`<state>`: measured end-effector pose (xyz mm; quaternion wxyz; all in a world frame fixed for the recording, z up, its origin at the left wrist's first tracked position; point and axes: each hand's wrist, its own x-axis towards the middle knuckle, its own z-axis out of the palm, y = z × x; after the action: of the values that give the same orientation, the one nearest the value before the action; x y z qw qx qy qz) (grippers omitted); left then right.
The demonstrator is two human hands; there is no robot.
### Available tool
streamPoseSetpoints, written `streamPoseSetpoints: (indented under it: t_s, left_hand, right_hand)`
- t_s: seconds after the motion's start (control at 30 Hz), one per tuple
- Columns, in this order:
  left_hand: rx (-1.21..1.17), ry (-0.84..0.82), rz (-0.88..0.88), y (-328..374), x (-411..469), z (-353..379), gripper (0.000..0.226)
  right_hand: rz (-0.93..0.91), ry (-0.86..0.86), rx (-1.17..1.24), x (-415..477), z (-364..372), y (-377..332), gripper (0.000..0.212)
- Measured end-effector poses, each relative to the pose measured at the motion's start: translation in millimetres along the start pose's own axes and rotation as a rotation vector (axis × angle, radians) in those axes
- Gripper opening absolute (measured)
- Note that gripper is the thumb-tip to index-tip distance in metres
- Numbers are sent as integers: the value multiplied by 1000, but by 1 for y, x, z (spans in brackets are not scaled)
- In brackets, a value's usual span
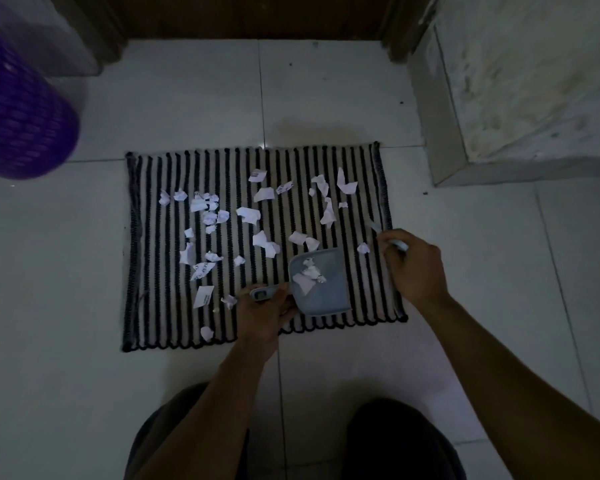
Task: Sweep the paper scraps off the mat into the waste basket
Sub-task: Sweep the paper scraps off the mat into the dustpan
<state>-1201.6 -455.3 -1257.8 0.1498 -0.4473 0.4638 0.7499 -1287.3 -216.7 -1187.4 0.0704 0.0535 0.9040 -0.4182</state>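
A black-and-white striped mat (361,188) lies on the tiled floor, strewn with several white paper scraps (248,213). My left hand (265,315) grips the handle of a small grey dustpan (321,285) that rests on the mat's near right part and holds a few scraps. My right hand (414,263) is at the mat's right edge, closed on a thin pale brush (378,228) whose shape is mostly blurred. One scrap (363,248) lies between the pan and the brush. The purple mesh waste basket (18,112) stands at the far left, off the mat.
A dark wooden door (253,15) closes the far side. A pale stone step or block (520,91) rises at the right. My knees (395,441) are at the bottom of the view. White floor tiles (194,98) surround the mat.
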Motion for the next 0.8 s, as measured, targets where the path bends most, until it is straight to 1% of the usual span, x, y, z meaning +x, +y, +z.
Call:
streamPoseSetpoints:
  t_s: [0.07,0.13,0.3,0.43,0.53,0.57,0.67,0.73,0.8]
  left_hand:
    - [-25,14,-15,-6,-5,11,17]
    - [-43,13,-11,-11,-9,19,13]
    - [-55,57,-7,-20,-10,29,12]
    - [-90,101,-17,-20,-14,37,11]
    - [-125,128,-34,-20,-15,39,13]
    - [-126,130,-33,-20,-15,39,14]
    - [-77,110,-22,-20,-15,38,10]
    - [-71,110,-22,-19,-14,38,12]
    - [-69,119,-18,-19,-14,39,17]
  right_hand:
    - [-18,-26,-11,7,0,4,24]
    - [-28,-44,5,9,2,3,23]
    - [-37,-113,-16,7,9,10,24]
    - [-17,-170,-96,-10,13,19,25]
    - [6,-212,-56,-21,11,10,22]
    - [15,-194,-34,-22,9,8,21]
    - [55,-55,-13,-17,4,9,21]
    - [76,-65,-34,-18,6,12,22]
    - [48,-137,-67,-24,15,10,20]
